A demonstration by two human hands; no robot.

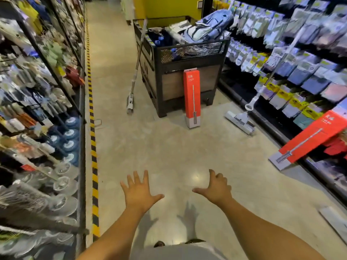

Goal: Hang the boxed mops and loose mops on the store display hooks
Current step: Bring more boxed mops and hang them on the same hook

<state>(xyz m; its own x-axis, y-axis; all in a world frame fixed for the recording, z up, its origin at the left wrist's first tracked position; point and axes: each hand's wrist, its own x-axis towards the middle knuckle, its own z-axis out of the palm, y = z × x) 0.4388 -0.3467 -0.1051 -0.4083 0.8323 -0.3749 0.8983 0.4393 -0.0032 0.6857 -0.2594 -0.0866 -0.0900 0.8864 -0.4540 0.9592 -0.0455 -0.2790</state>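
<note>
A red boxed mop (192, 98) stands upright against the front of a dark bin (187, 61) in the aisle. A second red boxed mop (309, 139) leans tilted against the right shelf base. One loose white mop (242, 119) lies with its head on the floor and its handle leaning up into the right shelves. Another loose mop (134, 72) leans on the bin's left side. My left hand (139, 192) is spread flat, holding nothing. My right hand (216, 188) hovers beside it, fingers loosely bent, also holding nothing. Both are well short of the mops.
Shelves of hung goods line both sides of the aisle. A yellow and black striped line (93, 139) runs along the floor by the left shelving. The bin holds blue bags and other goods. A grey flat item (336, 222) lies at the lower right.
</note>
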